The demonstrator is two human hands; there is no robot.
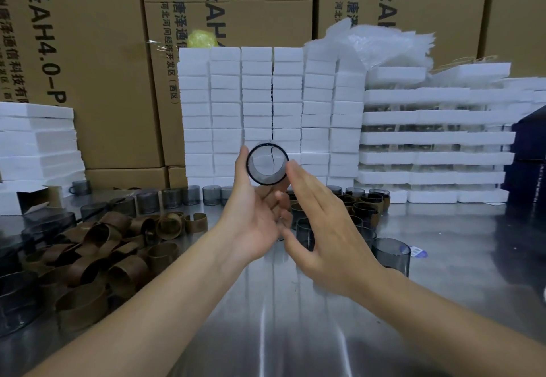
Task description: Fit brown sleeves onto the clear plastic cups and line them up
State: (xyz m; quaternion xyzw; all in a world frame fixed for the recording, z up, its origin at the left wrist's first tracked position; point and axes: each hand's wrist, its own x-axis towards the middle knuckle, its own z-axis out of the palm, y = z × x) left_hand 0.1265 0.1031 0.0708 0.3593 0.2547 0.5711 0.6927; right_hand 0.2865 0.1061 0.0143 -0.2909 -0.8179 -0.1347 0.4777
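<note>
I hold a clear smoky cup [267, 163] raised over the table, its round end facing me. My left hand [254, 214] grips it, thumb up along its left side and fingers curled beneath. My right hand [322, 229] is held flat with straight fingers, its fingertips at the cup's right edge; whether they touch is unclear. A loose pile of brown sleeves [88, 255] lies at the left. Several cups with brown sleeves [367, 203] stand behind my right hand. Bare cups [192, 195] form a row at the back.
One bare cup [390, 255] stands by my right wrist, on the shiny metal table [295, 323]. Stacks of white foam blocks [257, 102] and foam trays [428, 138] wall off the back, with cardboard boxes [88, 51] behind. More bare cups [17, 302] sit at the left edge.
</note>
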